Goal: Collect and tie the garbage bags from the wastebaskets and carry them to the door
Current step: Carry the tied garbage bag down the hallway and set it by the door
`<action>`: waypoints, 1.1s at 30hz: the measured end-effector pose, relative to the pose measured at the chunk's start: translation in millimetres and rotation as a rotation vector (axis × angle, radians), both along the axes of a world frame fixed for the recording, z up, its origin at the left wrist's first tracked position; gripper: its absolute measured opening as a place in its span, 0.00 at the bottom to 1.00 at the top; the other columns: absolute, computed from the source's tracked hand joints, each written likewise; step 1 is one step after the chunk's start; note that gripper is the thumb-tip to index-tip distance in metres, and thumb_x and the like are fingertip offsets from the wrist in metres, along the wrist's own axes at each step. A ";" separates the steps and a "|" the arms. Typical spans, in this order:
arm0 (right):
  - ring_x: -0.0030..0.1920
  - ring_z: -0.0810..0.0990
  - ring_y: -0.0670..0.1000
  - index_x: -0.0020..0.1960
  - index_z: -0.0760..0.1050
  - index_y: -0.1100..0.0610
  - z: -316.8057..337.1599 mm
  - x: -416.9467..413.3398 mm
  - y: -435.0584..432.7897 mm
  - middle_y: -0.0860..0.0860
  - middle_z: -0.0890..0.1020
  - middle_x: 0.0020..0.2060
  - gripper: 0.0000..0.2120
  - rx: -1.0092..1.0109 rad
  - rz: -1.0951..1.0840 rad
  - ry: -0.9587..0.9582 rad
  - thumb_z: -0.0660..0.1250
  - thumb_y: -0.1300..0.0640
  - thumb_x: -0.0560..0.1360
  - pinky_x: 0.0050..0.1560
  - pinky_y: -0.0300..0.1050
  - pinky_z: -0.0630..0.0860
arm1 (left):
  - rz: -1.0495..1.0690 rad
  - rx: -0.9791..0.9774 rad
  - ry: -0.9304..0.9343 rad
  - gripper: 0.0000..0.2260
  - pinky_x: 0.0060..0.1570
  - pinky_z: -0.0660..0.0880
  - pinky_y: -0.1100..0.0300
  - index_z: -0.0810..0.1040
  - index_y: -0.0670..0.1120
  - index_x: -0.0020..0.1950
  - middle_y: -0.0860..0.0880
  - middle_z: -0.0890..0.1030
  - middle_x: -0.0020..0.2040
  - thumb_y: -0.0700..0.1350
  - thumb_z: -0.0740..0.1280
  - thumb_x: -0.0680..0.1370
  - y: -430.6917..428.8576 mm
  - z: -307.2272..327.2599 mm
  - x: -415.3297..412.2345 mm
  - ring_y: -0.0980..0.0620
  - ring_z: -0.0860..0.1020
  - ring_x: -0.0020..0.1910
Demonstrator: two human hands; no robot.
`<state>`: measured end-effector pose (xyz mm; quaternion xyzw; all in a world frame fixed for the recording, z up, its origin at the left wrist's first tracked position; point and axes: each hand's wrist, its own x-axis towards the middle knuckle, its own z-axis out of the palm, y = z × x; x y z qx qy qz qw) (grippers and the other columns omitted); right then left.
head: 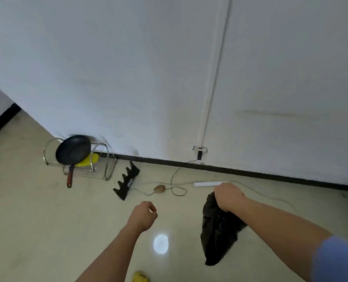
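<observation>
A black garbage bag (217,231) hangs from my right hand (228,197), which grips its gathered top at the centre right. The bag droops down toward the pale tiled floor. My left hand (143,215) is held out at the centre with its fingers curled loosely and nothing in it. No wastebasket or door shows in view.
A white wall with a dark skirting runs across the back. By it stand a metal rack (106,165) holding a black frying pan (72,152), a black notched stand (126,184), a thin cable (175,180) from a wall socket (199,150), and a white strip (207,183).
</observation>
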<state>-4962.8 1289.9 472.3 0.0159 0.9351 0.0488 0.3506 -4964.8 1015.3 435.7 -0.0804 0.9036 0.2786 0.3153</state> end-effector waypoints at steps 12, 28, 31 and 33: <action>0.56 0.80 0.55 0.62 0.75 0.56 41.9 -154.8 -407.3 0.53 0.81 0.57 0.19 0.239 0.697 0.023 0.72 0.53 0.73 0.53 0.47 0.75 | 0.406 -0.036 -0.001 0.10 0.50 0.75 0.58 0.81 0.45 0.52 0.42 0.83 0.52 0.42 0.65 0.74 -398.1 23.8 -30.5 0.44 0.81 0.52; 0.59 0.77 0.59 0.64 0.72 0.58 40.8 -398.6 -855.7 0.56 0.77 0.59 0.21 -0.192 0.877 0.193 0.60 0.45 0.80 0.52 0.51 0.74 | 0.769 -0.065 0.036 0.08 0.50 0.76 0.55 0.80 0.43 0.51 0.41 0.81 0.54 0.44 0.65 0.75 -755.2 72.3 -172.6 0.43 0.80 0.52; 0.48 0.79 0.56 0.58 0.74 0.58 51.7 -443.3 -931.1 0.53 0.80 0.48 0.16 -0.237 0.865 0.153 0.60 0.47 0.80 0.47 0.49 0.76 | 0.834 -0.067 0.075 0.05 0.45 0.74 0.57 0.79 0.46 0.48 0.44 0.80 0.49 0.44 0.65 0.76 -817.5 84.6 -204.5 0.45 0.79 0.46; 0.43 0.78 0.54 0.52 0.74 0.57 52.7 -470.9 -978.0 0.51 0.78 0.42 0.14 -0.254 0.825 0.095 0.61 0.47 0.78 0.43 0.47 0.74 | 0.879 -0.048 0.072 0.03 0.42 0.73 0.60 0.78 0.48 0.45 0.44 0.80 0.45 0.44 0.66 0.75 -858.3 85.0 -220.1 0.46 0.79 0.43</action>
